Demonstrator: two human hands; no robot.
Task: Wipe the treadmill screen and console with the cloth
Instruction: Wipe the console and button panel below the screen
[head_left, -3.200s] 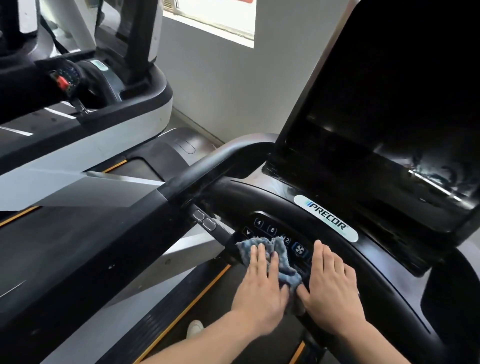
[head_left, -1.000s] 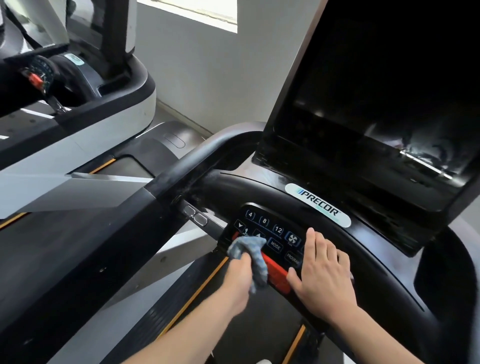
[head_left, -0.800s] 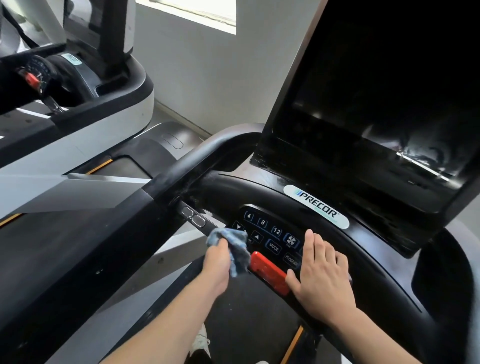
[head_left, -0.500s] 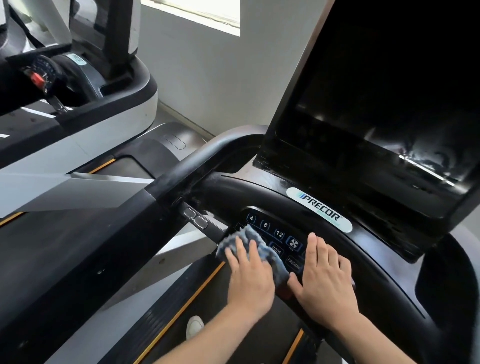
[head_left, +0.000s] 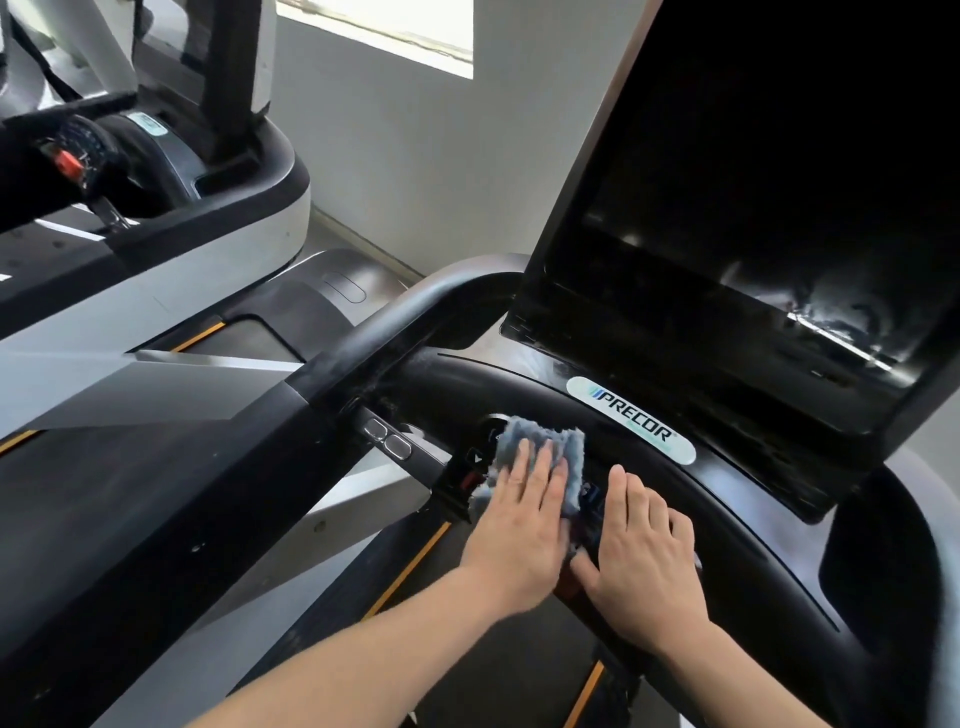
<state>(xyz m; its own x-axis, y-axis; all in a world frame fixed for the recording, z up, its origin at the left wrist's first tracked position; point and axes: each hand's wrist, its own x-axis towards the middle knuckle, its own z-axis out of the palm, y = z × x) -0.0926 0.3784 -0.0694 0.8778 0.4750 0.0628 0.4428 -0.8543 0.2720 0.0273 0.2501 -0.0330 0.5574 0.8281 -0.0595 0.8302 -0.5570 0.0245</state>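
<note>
A crumpled grey-blue cloth (head_left: 540, 447) lies on the button panel of the black treadmill console (head_left: 737, 509). My left hand (head_left: 524, 525) presses flat on the cloth with straight fingers, covering most of the buttons. To its right, my right hand (head_left: 644, 551) rests flat on the console's front edge, fingers straight, thumb near the cloth. The large dark screen (head_left: 753, 218) rises above the console at the upper right, with a white Precor label (head_left: 631, 420) below it.
A black handrail (head_left: 395, 332) curves left from the console, with two small buttons (head_left: 387, 438) on its inner side. The belt deck (head_left: 467, 649) with orange stripes lies below. A second treadmill (head_left: 156, 208) stands at the left, near a grey wall.
My left hand pushed the cloth up and right over the button panel, hiding the red stop bar and the keys. The right hand stayed in place on the console edge.
</note>
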